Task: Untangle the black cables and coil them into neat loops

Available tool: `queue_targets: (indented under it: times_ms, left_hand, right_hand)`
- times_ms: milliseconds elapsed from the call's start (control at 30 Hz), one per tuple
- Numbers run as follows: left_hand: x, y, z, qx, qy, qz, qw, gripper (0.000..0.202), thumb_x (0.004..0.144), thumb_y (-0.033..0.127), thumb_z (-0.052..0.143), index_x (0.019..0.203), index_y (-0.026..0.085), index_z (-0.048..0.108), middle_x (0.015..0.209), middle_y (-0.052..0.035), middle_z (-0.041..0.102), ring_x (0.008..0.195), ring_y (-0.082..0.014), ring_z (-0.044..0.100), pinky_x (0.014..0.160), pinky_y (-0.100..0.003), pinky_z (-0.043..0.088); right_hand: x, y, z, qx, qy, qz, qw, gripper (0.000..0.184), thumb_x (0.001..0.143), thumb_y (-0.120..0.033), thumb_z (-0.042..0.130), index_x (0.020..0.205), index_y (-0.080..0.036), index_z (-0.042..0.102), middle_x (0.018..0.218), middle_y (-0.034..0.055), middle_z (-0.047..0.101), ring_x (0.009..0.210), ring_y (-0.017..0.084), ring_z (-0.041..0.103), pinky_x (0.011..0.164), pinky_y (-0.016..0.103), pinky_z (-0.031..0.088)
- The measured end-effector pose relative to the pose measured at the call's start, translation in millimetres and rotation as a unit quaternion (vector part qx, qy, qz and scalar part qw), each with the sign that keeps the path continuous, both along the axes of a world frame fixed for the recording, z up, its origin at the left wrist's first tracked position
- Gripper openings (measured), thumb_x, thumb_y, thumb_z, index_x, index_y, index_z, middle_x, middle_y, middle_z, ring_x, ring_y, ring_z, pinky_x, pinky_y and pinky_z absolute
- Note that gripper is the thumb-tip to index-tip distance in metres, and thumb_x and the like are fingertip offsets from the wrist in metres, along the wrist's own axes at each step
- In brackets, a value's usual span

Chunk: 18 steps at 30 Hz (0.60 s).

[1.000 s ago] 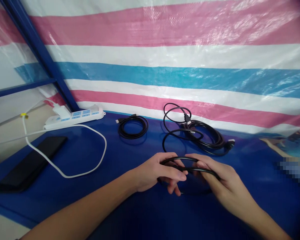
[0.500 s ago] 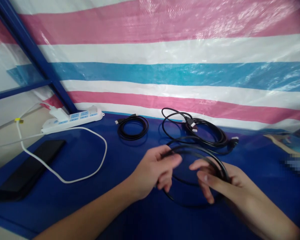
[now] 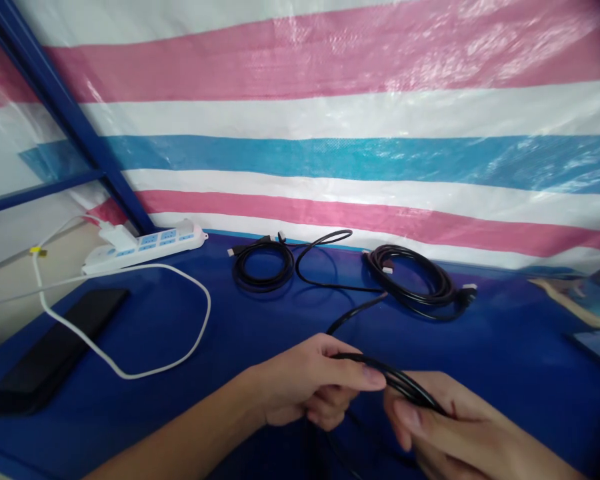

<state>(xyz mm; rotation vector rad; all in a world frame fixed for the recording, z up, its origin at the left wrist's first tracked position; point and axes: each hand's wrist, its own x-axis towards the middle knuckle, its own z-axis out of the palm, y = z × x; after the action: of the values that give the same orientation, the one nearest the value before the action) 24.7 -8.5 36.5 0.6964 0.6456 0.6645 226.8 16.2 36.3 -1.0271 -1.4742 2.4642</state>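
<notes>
In the head view, the left hand (image 3: 307,387) sits at about 6 o'clock of the frame, thumb and fingers pinched around a black cable (image 3: 380,375) that runs rightward into the right hand (image 3: 445,427) at 5 o'clock, whose fingers are curled around the same strands. The cable's free length leaves the left hand toward 12 o'clock, snakes across the blue table (image 3: 190,400) and loops back toward the striped tarp (image 3: 330,120). At 12 o'clock from the hands lies a small coiled black cable (image 3: 263,270), just beside that loop; at 1 o'clock rests a larger coiled black cable (image 3: 420,283), apart from the hands. Toward 10 o'clock a white power strip (image 3: 145,243) lies against the tarp, its white cord (image 3: 180,347) curving over the table, and a black phone (image 3: 55,347) lies at 9 o'clock near the table's edge.
</notes>
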Motion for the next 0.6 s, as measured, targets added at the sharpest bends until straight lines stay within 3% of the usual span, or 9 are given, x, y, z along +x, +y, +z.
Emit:
queue_targets:
  times_ms: [67, 167, 233, 333, 367, 400, 467, 533, 600]
  left_hand:
    - [1.5, 3.3, 2.1, 0.007, -0.027, 0.052, 0.998, 0.047, 0.077, 0.031, 0.066, 0.050, 0.017, 0.030, 0.037, 0.0106, 0.019, 0.031, 0.0002, 0.014, 0.034, -0.017, 0.010]
    - [6.2, 17.0, 14.9, 0.002, -0.091, 0.162, 0.983, 0.052, 0.081, 0.029, 0.058, 0.047, 0.019, 0.020, 0.036, 0.0101, 0.013, 0.030, -0.0003, 0.010, 0.033, -0.018, 0.009]
    - [11.9, 30.8, 34.9, 0.009, -0.129, 0.223, 0.966, 0.046, 0.084, 0.025, 0.053, 0.051, 0.019, 0.021, 0.038, 0.0101, 0.011, 0.030, -0.0015, 0.009, 0.033, -0.017, 0.010]
    - [24.9, 50.4, 77.8, 0.069, -0.201, 0.303, 0.929, 0.043, 0.087, 0.024, 0.048, 0.054, 0.019, 0.021, 0.039, 0.0094, 0.010, 0.030, -0.0024, 0.010, 0.032, -0.017, 0.012]
    - [29.8, 55.2, 92.2, 0.096, -0.226, 0.323, 0.914, 0.045, 0.088, 0.025, 0.048, 0.054, 0.019, 0.018, 0.039, 0.0091, 0.009, 0.029, -0.0023, 0.011, 0.032, -0.017, 0.012]
    - [34.3, 58.9, 104.8, 0.121, -0.245, 0.338, 0.901, 0.048, 0.088, 0.028, 0.049, 0.055, 0.019, 0.014, 0.039, 0.0087, 0.008, 0.029, -0.0021, 0.011, 0.032, -0.018, 0.013]
    - [41.1, 63.6, 122.3, 0.172, -0.254, 0.361, 0.881, 0.050, 0.090, 0.031, 0.047, 0.057, 0.019, 0.011, 0.040, 0.0080, 0.009, 0.030, -0.0017, 0.015, 0.034, -0.018, 0.017]
    - [43.6, 66.4, 128.2, 0.213, -0.229, 0.380, 0.870, 0.049, 0.090, 0.031, 0.045, 0.057, 0.018, 0.012, 0.042, 0.0079, 0.011, 0.032, -0.0007, 0.019, 0.039, -0.017, 0.023]
    - [42.9, 68.0, 125.2, 0.235, -0.185, 0.392, 0.870, 0.046, 0.089, 0.027, 0.048, 0.056, 0.017, 0.018, 0.044, 0.0082, 0.017, 0.037, 0.0001, 0.027, 0.047, -0.016, 0.032]
  right_hand:
    - [-5.7, -3.0, -1.1, 0.020, 0.037, -0.053, 0.998, 0.040, 0.082, -0.055, 0.059, 0.086, -0.017, 0.049, 0.044, -0.0093, 0.028, 0.037, 0.001, 0.023, 0.039, 0.013, 0.026]
    - [-13.5, -2.4, 0.0, 0.139, 0.099, -0.187, 0.967, 0.039, 0.078, -0.052, 0.065, 0.091, -0.018, 0.053, 0.060, -0.0018, 0.049, 0.054, 0.007, 0.046, 0.053, 0.018, 0.041]
    - [-18.8, 2.0, 5.4, 0.221, 0.149, -0.232, 0.935, 0.044, 0.073, -0.054, 0.068, 0.100, -0.022, 0.054, 0.085, 0.0039, 0.060, 0.077, 0.014, 0.059, 0.068, 0.025, 0.049]
    - [-33.9, 12.7, 25.2, 0.358, 0.195, -0.233, 0.883, 0.059, 0.067, -0.059, 0.072, 0.112, -0.027, 0.051, 0.110, 0.0072, 0.058, 0.094, 0.021, 0.061, 0.078, 0.033, 0.053]
    - [-41.8, 16.6, 34.7, 0.413, 0.191, -0.249, 0.855, 0.059, 0.066, -0.056, 0.074, 0.113, -0.027, 0.051, 0.111, 0.0072, 0.057, 0.091, 0.020, 0.062, 0.075, 0.032, 0.054]
    - [-50.7, 20.4, 45.2, 0.470, 0.182, -0.299, 0.810, 0.053, 0.066, -0.048, 0.077, 0.107, -0.026, 0.052, 0.105, 0.0058, 0.057, 0.084, 0.017, 0.061, 0.071, 0.029, 0.053]
    - [-68.9, 27.1, 66.7, 0.521, 0.219, -0.412, 0.714, 0.023, 0.077, -0.033, 0.071, 0.091, -0.024, 0.055, 0.084, 0.0012, 0.055, 0.079, 0.013, 0.057, 0.075, 0.027, 0.050]
    - [-83.0, 32.6, 85.6, 0.510, 0.251, -0.472, 0.675, 0.012, 0.081, -0.027, 0.066, 0.080, -0.021, 0.055, 0.076, -0.0006, 0.050, 0.073, 0.010, 0.054, 0.073, 0.025, 0.049]
    - [-89.0, 37.5, 99.4, 0.472, 0.281, -0.485, 0.680, 0.017, 0.084, -0.022, 0.061, 0.071, -0.019, 0.051, 0.075, -0.0010, 0.049, 0.071, 0.008, 0.053, 0.072, 0.024, 0.049]
